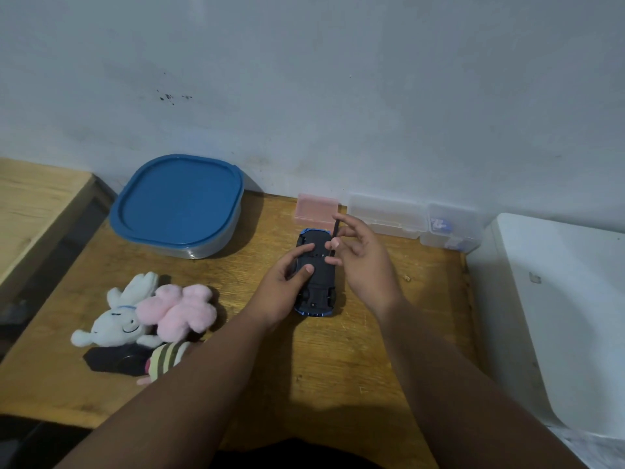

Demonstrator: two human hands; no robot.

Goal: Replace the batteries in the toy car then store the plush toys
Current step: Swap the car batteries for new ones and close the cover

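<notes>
Blue at its edges and black across its upturned underside, the toy car [316,272] lies belly-up on the wooden table [338,367], roughly in the middle, its length running away from the person. The left hand [287,282] presses down on the car's near-left side, thumb and forefinger spread flat over the chassis, steadying it rather than closing round it. The right hand [362,258] pinches a slim dark screwdriver [335,236] between thumb and fingers — the tool stands nearly upright with its tip at the car's underside, near the far right part. To the left of the car lie the plush toys in a loose heap: a white rabbit [116,319], a pink plush [182,309] overlapping it, and a striped plush [165,358] in front, on something dark. Behind them sits a clear container with a blue lid [179,203]. Against the wall stand a small pink box [316,209] and clear plastic cases [412,220] — their contents too blurred to tell.
</notes>
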